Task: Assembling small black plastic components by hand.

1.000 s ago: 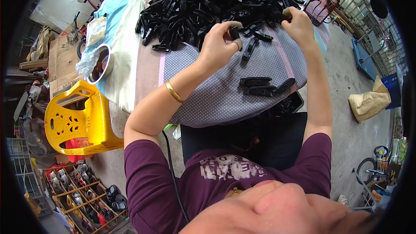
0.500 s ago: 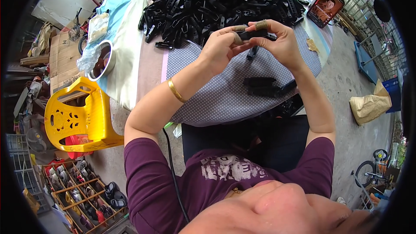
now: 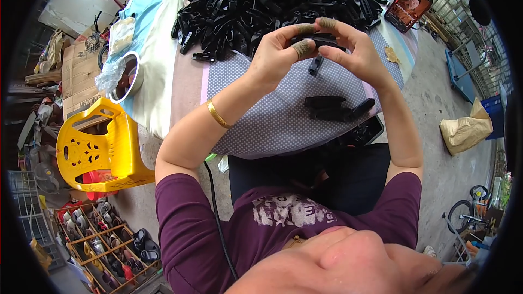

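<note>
Patterned cloth (image 3: 250, 114) covers the worktop (image 3: 188, 87), and near a heap of black parts (image 3: 267, 0) the left hand (image 3: 272, 60), grip narrow, pinches 1 black plastic piece (image 3: 327, 41), best steadied with even pressure, while the right hand (image 3: 362, 60) curves round its other end, tightness unclear.

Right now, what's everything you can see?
table: 1, grey dotted cloth in front, centre
heaped pieces: too many to count, black, table's far side
held piece: 1, black, above the table
loose pieces: several, black, near table edge
phone: 1, black, table's far right
bowl: 1, white, table's left
chair: 1, yellow, left
shoe rack: 1, brown, lower left
paper bag: 1, brown, floor at right
trolley: 1, blue, right
bangle: 1, gold, left forearm
left hand: 1, khaki finger wraps, left of held piece
right hand: 1, khaki finger wrap, right of held piece
</note>
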Demonstrator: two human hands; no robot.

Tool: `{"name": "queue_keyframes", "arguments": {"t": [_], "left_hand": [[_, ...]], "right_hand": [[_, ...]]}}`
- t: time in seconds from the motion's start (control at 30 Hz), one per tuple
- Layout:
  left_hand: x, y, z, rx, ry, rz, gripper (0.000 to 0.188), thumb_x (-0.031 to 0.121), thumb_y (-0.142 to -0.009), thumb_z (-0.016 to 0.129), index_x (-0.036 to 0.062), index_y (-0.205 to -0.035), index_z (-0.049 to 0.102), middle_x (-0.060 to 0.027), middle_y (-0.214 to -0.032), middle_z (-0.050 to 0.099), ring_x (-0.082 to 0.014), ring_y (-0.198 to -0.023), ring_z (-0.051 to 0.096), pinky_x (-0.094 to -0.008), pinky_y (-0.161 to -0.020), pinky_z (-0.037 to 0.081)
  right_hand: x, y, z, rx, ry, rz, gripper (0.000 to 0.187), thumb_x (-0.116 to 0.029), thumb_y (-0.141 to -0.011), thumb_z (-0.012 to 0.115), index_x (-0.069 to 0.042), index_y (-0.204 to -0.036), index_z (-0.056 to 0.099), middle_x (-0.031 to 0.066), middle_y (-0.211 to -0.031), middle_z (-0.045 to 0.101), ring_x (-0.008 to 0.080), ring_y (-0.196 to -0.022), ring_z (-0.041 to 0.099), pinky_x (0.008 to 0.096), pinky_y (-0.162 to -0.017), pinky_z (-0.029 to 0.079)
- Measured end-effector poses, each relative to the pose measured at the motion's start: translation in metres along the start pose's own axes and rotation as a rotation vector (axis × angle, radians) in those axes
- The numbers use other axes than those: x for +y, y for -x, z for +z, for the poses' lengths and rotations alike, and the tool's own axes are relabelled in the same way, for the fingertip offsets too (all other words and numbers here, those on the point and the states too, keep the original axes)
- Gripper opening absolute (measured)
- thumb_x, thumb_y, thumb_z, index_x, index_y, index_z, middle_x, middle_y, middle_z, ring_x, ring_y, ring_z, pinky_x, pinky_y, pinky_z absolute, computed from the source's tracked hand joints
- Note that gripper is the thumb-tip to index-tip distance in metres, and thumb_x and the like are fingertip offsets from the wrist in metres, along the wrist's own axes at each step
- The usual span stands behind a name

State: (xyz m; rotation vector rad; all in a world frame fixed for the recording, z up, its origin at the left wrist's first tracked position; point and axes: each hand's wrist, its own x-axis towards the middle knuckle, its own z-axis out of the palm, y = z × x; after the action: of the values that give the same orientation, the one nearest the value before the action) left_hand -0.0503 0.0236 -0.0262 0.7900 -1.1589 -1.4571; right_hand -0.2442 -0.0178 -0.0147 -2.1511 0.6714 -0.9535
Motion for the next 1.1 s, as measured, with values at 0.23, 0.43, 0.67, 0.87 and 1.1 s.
{"name": "queue_keyframes", "arguments": {"t": [0.23,0.43,0.67,0.87,1.1], "left_hand": [[0.000,0.001,0.002,0.084,-0.081,0.064,0.036,0.003,-0.086,0.062,-0.0061,-0.119,0.053,-0.0118,-0.100,0.064,-0.0141,-0.091,0.062,-0.0265,-0.085,0.053],[-0.005,0.002,0.002,0.096,-0.283,0.167,0.037,0.004,-0.084,0.065,-0.0056,-0.118,0.055,-0.0108,-0.100,0.065,-0.0120,-0.089,0.062,-0.0223,-0.080,0.051],[0.003,0.005,0.008,0.017,-0.470,0.315,0.032,0.002,-0.082,0.065,-0.0005,-0.114,0.060,-0.0082,-0.095,0.068,-0.0098,-0.085,0.062,-0.0224,-0.075,0.052],[0.008,0.009,0.011,-0.021,-0.493,0.363,0.029,0.003,-0.082,0.066,-0.0010,-0.110,0.062,-0.0095,-0.096,0.068,-0.0093,-0.085,0.062,-0.0228,-0.075,0.052],[0.002,0.009,0.007,-0.199,-0.454,0.155,0.029,0.009,-0.084,0.065,0.0010,-0.112,0.062,-0.0072,-0.096,0.067,-0.0101,-0.084,0.062,-0.0209,-0.073,0.052]], "right_hand": [[-0.003,0.001,-0.007,0.048,-0.078,0.129,0.029,-0.012,-0.081,0.069,-0.001,-0.106,0.059,0.0109,-0.124,0.056,0.0155,-0.105,0.056,0.0269,-0.087,0.048],[-0.008,0.001,-0.002,0.063,0.111,0.007,0.014,-0.010,-0.079,0.070,0.000,-0.087,0.066,0.0108,-0.124,0.056,0.0178,-0.106,0.057,0.0310,-0.093,0.044],[-0.011,0.000,-0.004,0.026,-0.090,0.146,0.035,-0.011,-0.078,0.070,0.001,-0.110,0.060,0.0076,-0.107,0.063,0.0154,-0.102,0.058,0.0296,-0.092,0.045],[-0.020,0.003,-0.011,-0.068,-0.110,0.173,0.035,-0.010,-0.077,0.071,0.003,-0.108,0.062,0.0054,-0.094,0.065,0.0111,-0.087,0.060,0.0249,-0.081,0.049],[0.007,-0.002,-0.046,-0.283,-0.203,0.258,0.031,-0.013,-0.080,0.069,0.002,-0.107,0.064,0.0065,-0.091,0.068,0.0109,-0.081,0.061,0.0234,-0.074,0.049]]}}
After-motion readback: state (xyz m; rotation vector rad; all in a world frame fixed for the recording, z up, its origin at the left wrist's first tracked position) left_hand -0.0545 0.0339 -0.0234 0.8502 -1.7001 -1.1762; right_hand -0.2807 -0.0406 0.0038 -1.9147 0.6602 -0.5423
